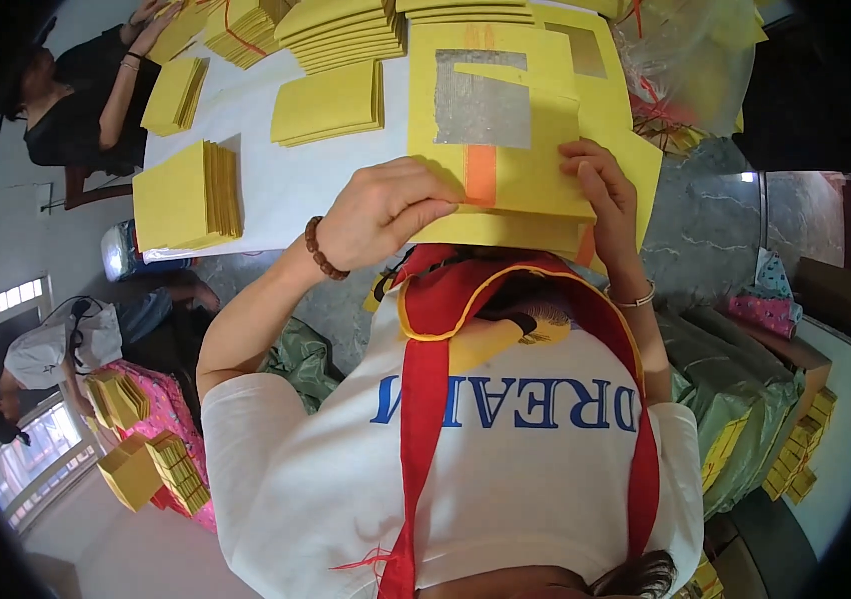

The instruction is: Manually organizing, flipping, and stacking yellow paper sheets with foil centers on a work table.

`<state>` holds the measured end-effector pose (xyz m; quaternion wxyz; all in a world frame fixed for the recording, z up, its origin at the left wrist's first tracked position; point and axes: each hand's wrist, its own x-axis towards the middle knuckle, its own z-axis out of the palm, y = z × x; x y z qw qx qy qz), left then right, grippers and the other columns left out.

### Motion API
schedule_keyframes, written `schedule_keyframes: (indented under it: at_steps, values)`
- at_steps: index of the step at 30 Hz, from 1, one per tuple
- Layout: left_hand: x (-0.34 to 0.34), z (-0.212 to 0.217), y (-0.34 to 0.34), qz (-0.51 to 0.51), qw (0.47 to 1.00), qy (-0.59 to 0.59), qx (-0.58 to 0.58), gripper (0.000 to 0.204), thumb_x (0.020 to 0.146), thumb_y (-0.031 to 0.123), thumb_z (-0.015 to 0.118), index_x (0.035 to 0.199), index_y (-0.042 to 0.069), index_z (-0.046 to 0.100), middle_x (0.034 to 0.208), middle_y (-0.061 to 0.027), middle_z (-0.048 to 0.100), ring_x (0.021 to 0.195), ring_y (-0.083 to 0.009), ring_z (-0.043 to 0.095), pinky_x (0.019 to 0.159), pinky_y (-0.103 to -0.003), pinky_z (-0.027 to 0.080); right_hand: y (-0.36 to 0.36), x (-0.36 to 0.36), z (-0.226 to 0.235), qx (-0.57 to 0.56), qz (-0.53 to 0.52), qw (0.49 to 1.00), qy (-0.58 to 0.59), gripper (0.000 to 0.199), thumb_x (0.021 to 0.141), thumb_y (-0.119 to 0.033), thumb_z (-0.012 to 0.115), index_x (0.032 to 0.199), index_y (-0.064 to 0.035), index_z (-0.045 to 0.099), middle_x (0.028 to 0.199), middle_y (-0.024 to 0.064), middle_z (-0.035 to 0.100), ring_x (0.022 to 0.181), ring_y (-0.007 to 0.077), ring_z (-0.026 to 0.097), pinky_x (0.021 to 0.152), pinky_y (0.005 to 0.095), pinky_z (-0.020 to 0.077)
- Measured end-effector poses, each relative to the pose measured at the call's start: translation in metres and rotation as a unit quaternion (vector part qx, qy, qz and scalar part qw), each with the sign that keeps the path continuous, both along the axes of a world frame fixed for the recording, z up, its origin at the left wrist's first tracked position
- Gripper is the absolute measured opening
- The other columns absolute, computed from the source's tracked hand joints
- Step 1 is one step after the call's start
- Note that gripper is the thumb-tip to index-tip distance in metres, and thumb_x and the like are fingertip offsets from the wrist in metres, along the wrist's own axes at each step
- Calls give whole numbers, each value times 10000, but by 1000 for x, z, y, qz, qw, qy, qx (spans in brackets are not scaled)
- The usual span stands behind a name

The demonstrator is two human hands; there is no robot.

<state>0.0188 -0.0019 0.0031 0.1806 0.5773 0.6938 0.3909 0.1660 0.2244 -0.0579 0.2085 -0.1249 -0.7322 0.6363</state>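
Observation:
In front of me at the table's near edge lies a yellow paper sheet with a silver foil patch and an orange strip. My left hand pinches its near edge beside the strip, thumb and forefinger pressed together. My right hand is curled round the sheet's right edge; its thumb is partly hidden. More yellow sheets lie beneath and behind, one showing another silver patch. Left of them is a small stack of folded yellow paper.
Larger folded yellow stacks stand on the white tabletop. A clear plastic bag sits at the far right. One person in black works at the far left; another in white handles yellow bundles. Green wrapped bundles stand to my right.

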Motion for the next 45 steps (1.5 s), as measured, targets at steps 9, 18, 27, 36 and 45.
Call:
schedule_keyframes:
  at_steps: [9,18,27,36,45]
  values:
    - [-3,-3,3,47,995,-74,-53,146,822,144,596,863,7,627,699,-101,607,565,-202,540,514,-293,425,0,1,-1,-1,-2,1000,-2,208,893,-181,512,870,-7,624,1067,70,588,1070,172,482,907,292,373]
    - [-6,0,3,71,976,-161,-125,115,809,89,582,808,-25,598,675,-40,583,630,-85,514,593,-243,425,-1,0,-1,-11,3,1000,-7,263,923,-199,449,889,-1,618,1081,84,578,1067,184,485,936,299,351]
    - [-10,-5,6,69,961,-244,-114,120,810,95,574,775,-17,600,635,7,551,598,-40,462,548,-208,382,7,1,-8,42,31,998,21,455,967,-300,257,922,24,574,1122,150,542,1096,240,469,969,347,315]
    - [-21,3,3,-9,984,-167,-54,266,792,198,642,985,19,608,897,-58,586,832,-147,513,734,-283,404,4,-1,-13,175,17,983,48,269,740,-9,644,998,-54,586,1074,68,573,1077,214,489,933,336,364]
    - [-39,-22,1,14,983,180,28,426,781,231,590,1162,48,543,1165,-146,524,1085,-351,464,924,-404,378,7,-5,-1,86,3,996,12,203,772,-16,622,965,-55,570,1129,74,545,1098,199,475,917,306,380]
